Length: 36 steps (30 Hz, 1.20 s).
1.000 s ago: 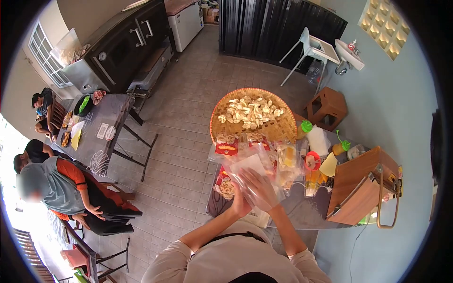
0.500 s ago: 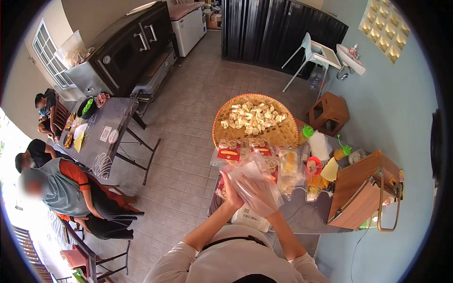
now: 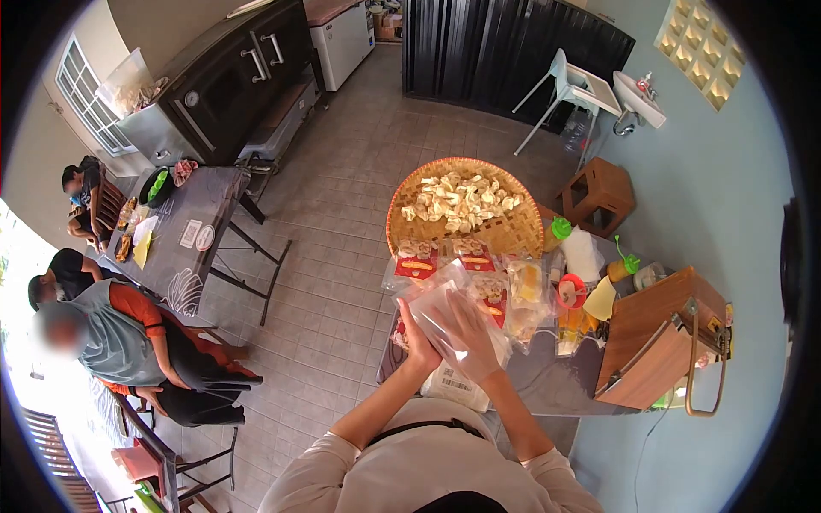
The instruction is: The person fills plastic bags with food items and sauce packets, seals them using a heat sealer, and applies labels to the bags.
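A clear plastic bag [image 3: 441, 301] is held between my two hands over the front of the table. My left hand [image 3: 417, 344] presses along its left side, fingers pointing up and away from me. Against the bag's right side lies my right hand [image 3: 469, 340], fingers extended and shiny film covering much of it. Just beyond are flat packets with red labels [image 3: 416, 260]. A white package with printed marks [image 3: 453, 381] lies under my wrists. Behind the packets, a round woven tray [image 3: 505, 239] carries pale, folded dumpling-like pieces [image 3: 462, 203].
Right of the bag are packs with yellow contents [image 3: 528, 286], a red-rimmed container [image 3: 569, 293], green-capped bottles [image 3: 560, 229] and a wooden box with a metal handle [image 3: 650, 342]. A brown stool [image 3: 596, 195] stands behind. At left, people [image 3: 128, 333] are beside another table [image 3: 184, 265].
The bag has tilted between my hands and now catches more light on its right side. My right hand has shifted slightly with it.
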Each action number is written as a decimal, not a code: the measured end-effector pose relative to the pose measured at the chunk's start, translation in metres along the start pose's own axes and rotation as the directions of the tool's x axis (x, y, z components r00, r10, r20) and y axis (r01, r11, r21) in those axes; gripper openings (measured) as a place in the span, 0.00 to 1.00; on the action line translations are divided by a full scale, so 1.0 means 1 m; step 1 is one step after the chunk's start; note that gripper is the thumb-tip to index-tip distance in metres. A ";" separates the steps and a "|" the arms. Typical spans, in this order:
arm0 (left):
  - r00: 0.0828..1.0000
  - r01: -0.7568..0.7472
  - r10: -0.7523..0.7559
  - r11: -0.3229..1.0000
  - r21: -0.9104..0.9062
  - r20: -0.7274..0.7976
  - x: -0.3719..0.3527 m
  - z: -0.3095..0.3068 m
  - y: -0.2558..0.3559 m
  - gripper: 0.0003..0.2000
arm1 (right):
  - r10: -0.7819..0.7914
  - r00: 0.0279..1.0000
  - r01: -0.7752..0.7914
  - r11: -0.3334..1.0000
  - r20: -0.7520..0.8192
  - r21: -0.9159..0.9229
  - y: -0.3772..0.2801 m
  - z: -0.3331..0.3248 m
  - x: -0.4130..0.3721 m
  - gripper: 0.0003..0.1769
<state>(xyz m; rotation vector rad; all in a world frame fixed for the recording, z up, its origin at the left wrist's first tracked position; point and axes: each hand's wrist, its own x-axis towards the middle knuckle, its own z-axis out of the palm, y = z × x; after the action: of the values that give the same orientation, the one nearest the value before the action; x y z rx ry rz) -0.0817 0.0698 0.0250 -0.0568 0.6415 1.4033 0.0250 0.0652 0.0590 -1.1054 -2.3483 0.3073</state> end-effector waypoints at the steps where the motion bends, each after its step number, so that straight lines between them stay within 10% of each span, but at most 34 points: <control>1: 1.000 0.016 -0.016 1.000 0.005 -0.001 0.000 0.000 0.001 0.42 | -0.014 1.000 0.014 1.000 -0.016 -0.022 0.000 0.000 0.001 0.29; 21: 0.990 0.014 -0.014 1.000 -0.003 -0.140 0.000 -0.013 -0.009 0.44 | 0.036 0.996 -0.040 0.998 0.079 0.045 0.009 0.017 0.003 0.26; 23: 0.992 -0.064 0.063 0.998 0.006 0.107 0.008 -0.034 -0.017 0.45 | 0.038 0.997 -0.040 0.999 0.072 0.025 0.012 0.019 0.002 0.27; 36: 0.996 0.003 -0.015 0.992 0.127 0.093 0.001 -0.026 -0.024 0.43 | -0.054 0.992 0.042 0.993 0.112 0.106 0.018 0.016 0.004 0.28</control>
<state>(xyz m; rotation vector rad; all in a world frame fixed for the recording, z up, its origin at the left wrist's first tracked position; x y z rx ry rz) -0.0697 0.0559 -0.0049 0.1058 0.6500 1.3457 0.0263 0.0802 0.0397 -1.0045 -2.4256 0.4807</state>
